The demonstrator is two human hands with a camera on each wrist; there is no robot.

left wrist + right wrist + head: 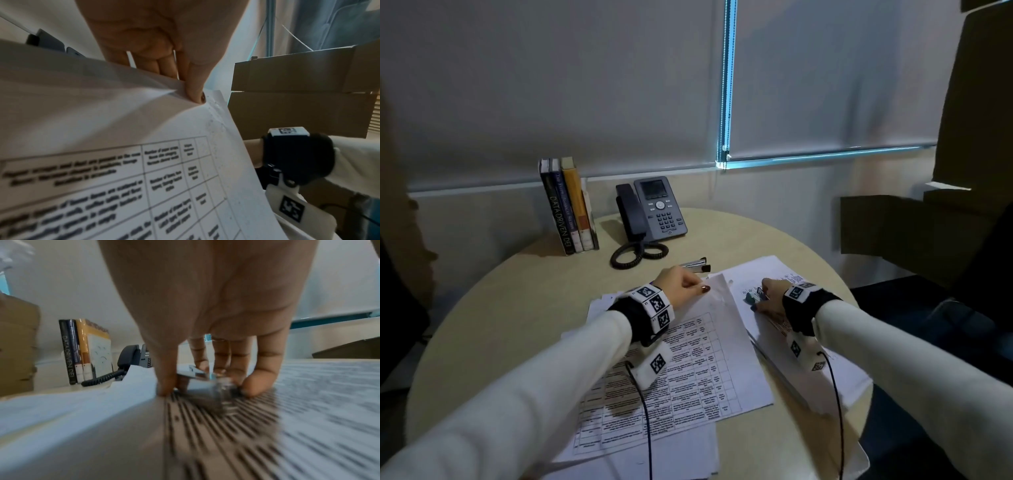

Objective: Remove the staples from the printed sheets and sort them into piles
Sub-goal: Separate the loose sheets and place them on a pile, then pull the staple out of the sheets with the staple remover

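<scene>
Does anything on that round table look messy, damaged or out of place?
The table-printed sheet pinched by the left hand is crumpled at its top corner. Its pile lies fanned and askew. Otherwise nothing stands out.

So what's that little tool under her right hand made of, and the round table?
The staple remover looks like shiny bare metal, glinting silver, with a teal part, probably plastic. The table seems pale matte wood laminate; grain is too faint to confirm.

A round, pale counter (739, 236) fills the middle of the frame. At its far edge, upper left of centre, stand upright books (568, 205); right of them sits a desk phone (654, 209). A stapler (697, 264) lies just below. Printed sheets (688, 359) cover the near part.
</scene>
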